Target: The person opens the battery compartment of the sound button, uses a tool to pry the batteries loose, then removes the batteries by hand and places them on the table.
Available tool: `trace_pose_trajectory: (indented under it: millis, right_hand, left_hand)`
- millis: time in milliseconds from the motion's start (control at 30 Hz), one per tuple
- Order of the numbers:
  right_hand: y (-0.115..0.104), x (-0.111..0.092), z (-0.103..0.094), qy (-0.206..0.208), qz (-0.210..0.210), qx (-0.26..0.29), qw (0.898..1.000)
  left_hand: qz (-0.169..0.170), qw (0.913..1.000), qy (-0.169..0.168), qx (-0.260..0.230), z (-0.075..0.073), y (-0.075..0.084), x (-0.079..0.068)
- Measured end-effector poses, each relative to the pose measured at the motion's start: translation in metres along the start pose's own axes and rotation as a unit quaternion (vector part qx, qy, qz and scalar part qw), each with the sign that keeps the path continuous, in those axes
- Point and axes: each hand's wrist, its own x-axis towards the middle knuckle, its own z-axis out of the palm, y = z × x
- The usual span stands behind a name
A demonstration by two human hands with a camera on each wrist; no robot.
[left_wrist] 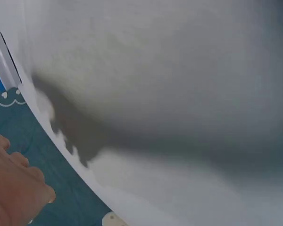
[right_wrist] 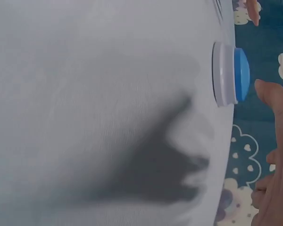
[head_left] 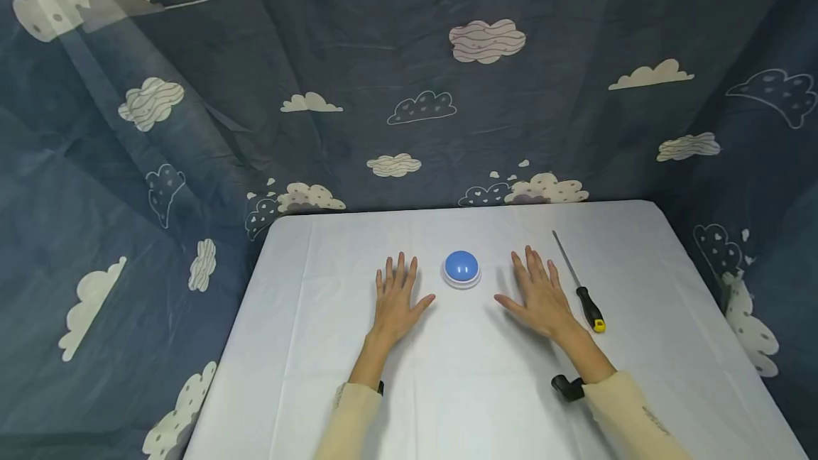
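In the head view a round push button (head_left: 461, 267) with a blue dome and white base sits on the white table, between the two hands. My left hand (head_left: 395, 307) is left of it, fingers straight and spread, holding nothing. My right hand (head_left: 542, 298) is to the right, also spread and holding nothing. A screwdriver (head_left: 580, 282) with a black and yellow handle lies just beyond the right hand, apart from it. The right wrist view shows the button (right_wrist: 228, 74) near the right thumb (right_wrist: 269, 94). At the left wrist view's edge, part of the button (left_wrist: 4, 66) appears.
The table (head_left: 473, 403) is covered in white cloth and has rounded far corners. A dark blue curtain (head_left: 358, 41) with cloud prints hangs behind it and at both sides. A black wrist device (head_left: 567, 387) sits at the right sleeve.
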Motion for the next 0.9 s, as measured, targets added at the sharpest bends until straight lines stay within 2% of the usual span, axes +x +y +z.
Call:
trace_pose_trajectory:
  millis: [233,467,600,800,900]
  right_hand:
    - [-0.007,0.012,0.017,-0.018,-0.002,0.004,1.0]
    - [-0.023,0.031,0.029,-0.037,-0.009,0.037,0.999]
    - [-0.028,0.042,0.038,-0.049,-0.008,0.051,0.997]
    - [-0.038,0.048,0.04,-0.056,-0.016,0.065,0.996]
    - [-0.04,0.049,0.043,-0.06,-0.011,0.069,0.996]
  left_hand:
    - [0.02,0.9989,-0.034,-0.026,0.015,0.01,0.018]
    - [0.023,0.9978,-0.05,-0.038,0.027,0.031,0.043]
    - [0.025,0.9972,-0.047,-0.051,0.033,0.04,0.055]
    - [0.027,0.9971,-0.038,-0.06,0.036,0.045,0.06]
    - [0.022,0.9957,-0.037,-0.082,0.036,0.046,0.059]
